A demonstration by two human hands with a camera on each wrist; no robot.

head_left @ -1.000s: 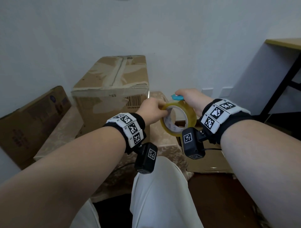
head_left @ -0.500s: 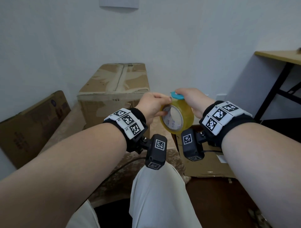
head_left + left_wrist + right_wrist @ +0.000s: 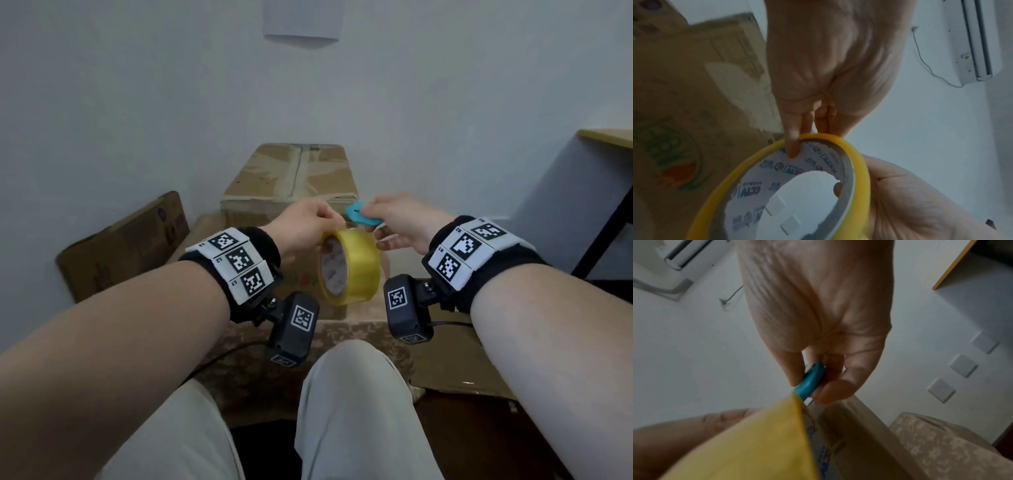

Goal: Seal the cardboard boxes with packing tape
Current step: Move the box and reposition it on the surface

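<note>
Tape roll (image 3: 351,270) held between left hand (image 3: 301,229) and right hand (image 3: 404,222), cardboard box (image 3: 291,181) behind, flattened carton (image 3: 123,243) left, desk (image 3: 606,137) right.

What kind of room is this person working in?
Probably a plain room at home or in a small office: a wall air conditioner, a desk and cardboard boxes on a patterned cloth.
</note>
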